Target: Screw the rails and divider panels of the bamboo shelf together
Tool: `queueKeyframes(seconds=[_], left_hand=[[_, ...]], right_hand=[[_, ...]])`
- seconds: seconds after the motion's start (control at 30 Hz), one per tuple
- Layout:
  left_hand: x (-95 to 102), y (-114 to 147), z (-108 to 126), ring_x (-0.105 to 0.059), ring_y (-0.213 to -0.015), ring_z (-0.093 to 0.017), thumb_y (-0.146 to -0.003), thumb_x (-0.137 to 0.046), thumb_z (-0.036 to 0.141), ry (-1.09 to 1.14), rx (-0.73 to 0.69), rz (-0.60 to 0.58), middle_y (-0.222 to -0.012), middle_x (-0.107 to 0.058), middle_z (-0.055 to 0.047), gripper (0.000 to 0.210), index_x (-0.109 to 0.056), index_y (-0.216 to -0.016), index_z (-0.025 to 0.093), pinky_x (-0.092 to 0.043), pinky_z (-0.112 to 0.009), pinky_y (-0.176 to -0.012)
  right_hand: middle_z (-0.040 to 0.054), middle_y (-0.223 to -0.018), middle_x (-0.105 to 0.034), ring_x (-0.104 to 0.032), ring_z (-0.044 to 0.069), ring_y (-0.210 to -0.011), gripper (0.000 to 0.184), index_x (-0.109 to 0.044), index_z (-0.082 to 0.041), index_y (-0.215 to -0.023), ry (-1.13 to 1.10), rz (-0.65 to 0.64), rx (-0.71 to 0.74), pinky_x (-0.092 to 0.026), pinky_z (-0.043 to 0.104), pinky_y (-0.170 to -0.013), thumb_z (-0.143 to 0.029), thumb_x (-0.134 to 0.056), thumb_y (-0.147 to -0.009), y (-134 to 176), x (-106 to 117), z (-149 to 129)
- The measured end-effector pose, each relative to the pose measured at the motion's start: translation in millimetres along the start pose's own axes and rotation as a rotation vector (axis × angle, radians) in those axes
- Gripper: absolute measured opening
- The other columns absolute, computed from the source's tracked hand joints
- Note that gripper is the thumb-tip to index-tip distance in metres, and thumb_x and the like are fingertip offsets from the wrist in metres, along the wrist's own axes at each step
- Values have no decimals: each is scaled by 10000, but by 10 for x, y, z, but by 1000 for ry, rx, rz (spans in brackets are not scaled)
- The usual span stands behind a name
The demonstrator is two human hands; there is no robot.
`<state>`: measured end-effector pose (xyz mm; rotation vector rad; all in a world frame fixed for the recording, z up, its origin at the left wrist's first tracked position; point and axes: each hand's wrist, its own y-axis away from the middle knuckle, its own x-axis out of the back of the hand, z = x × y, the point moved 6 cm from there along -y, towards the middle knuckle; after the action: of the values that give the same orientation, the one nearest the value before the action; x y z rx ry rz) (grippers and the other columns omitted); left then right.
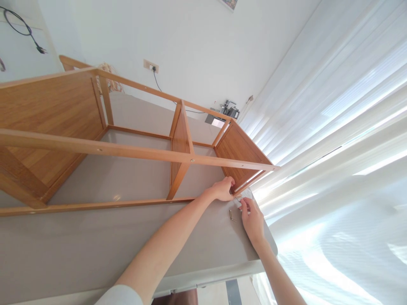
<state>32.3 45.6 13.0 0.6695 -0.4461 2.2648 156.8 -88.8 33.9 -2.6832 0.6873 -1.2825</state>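
A wooden shelf frame [146, 154] with slatless rails and solid panels lies on its side on the grey table. My left hand [223, 189] is closed around its near right corner, by the end panel [243, 150], with the fingertips partly hidden behind the wood. Just right of that corner, my right hand [251, 216] pinches a thin metal hex key [237, 200], held against the end of the lower rail. Its exact contact with the bolt is too small to make out. A few brass-coloured screws [231, 215] rest on the table beside my right hand.
The grey table [95, 250] ends at a rounded corner close to my right forearm. White curtains [333, 169] hang along the right side. Behind the frame are a black kettle [233, 112] and a wall socket [151, 66] with a plugged-in cable.
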Motion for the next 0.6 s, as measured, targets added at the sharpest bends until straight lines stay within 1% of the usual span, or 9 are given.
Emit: queueKeyframes(seconds=[0.1,0.2,0.3,0.43,0.6], left_hand=[[12,19,9,-664,-990,-217,-705,-748,399,3,0,-10,-1291,-559,-48,589,-431,-1183,263,-537,-334,-840],[19,30,16,-663,-1005,-223,-707,-742,401,7,0,-16,-1300,-554,-52,588,-430,-1187,262,-538,-329,-833],[20,34,19,-654,-1031,-229,-708,-735,397,9,0,-18,-1311,-547,-50,588,-426,-1191,264,-534,-329,-844],[22,38,23,-658,-1014,-226,-712,-724,394,8,-1,-21,-1306,-550,-39,573,-426,-1186,272,-534,-332,-839],[26,38,19,-659,-1003,-230,-704,-736,440,7,5,-26,-1318,-546,-45,598,-428,-1187,269,-535,-346,-852]], right_hand=[[79,-1014,-709,-645,235,-902,343,-649,-239,-1021,137,9,155,-466,335,-793,-494,-425,-970,33,-24,-92],[71,-1009,-709,-647,220,-882,365,-643,-240,-1058,237,7,237,-466,311,-763,-455,-353,-1008,24,-43,-117],[70,-1006,-713,-653,213,-863,381,-642,-239,-1072,252,10,228,-469,301,-750,-457,-335,-1018,8,-47,-102],[83,-991,-716,-657,220,-853,425,-646,-232,-1076,268,17,220,-469,304,-740,-486,-310,-1021,11,-57,-106],[84,-959,-712,-642,227,-822,448,-655,-231,-1060,294,14,218,-457,307,-711,-502,-301,-1015,18,-68,-122]])
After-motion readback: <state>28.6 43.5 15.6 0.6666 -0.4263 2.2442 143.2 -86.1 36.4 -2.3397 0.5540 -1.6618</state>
